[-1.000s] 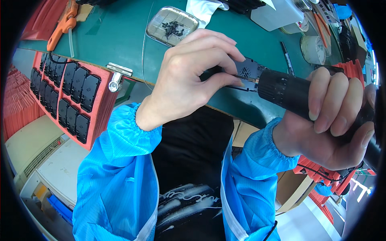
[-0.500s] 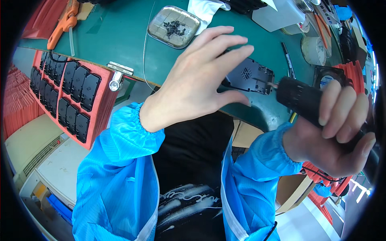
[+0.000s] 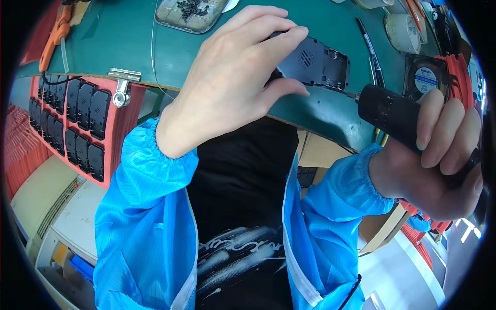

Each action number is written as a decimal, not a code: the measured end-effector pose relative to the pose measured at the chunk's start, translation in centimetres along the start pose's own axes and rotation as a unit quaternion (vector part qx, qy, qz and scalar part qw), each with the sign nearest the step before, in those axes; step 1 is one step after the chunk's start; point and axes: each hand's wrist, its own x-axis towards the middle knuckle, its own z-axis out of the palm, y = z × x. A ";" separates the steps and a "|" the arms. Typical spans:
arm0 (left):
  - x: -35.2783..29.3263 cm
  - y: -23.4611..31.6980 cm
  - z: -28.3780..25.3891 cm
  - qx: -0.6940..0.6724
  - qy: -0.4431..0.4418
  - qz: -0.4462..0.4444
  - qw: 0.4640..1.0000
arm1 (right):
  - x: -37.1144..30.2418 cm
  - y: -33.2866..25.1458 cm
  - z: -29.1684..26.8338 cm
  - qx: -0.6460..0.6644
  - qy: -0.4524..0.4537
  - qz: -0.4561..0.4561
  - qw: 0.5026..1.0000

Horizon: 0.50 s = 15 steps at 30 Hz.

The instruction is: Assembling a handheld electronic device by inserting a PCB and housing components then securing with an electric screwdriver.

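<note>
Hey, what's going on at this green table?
A person in blue sleeves is working on a black plastic housing. Their left hand curves around one end of it; whether it grips is hidden. Their right hand holds a black electric screwdriver, its tip close to the housing's other end. Small black screws lie in a dish, and more black housings sit in red foam at the left.

Flat dark casing (image 3: 321, 64) with a slotted grille (image 3: 306, 59), aslant over the bench (image 3: 330, 26); black cylindrical driver (image 3: 387, 111), tilted, tip (image 3: 355, 96) near casing's lower right corner.
</note>
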 end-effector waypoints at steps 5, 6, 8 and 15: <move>0.1 0.4 -0.5 0.026 -0.003 0.007 1.000 | -0.2 0.9 1.0 0.012 0.003 -0.057 0.998; 0.1 0.5 -0.6 0.031 -0.004 0.009 0.999 | -0.3 1.0 1.2 0.014 0.004 -0.068 0.998; 0.3 0.8 -0.8 0.036 -0.005 0.010 0.999 | -0.3 1.3 1.5 0.016 0.004 -0.080 0.997; 0.0 -0.1 -0.1 0.011 0.010 -0.012 1.000 | 0.5 1.7 2.0 0.015 -0.034 -0.044 0.998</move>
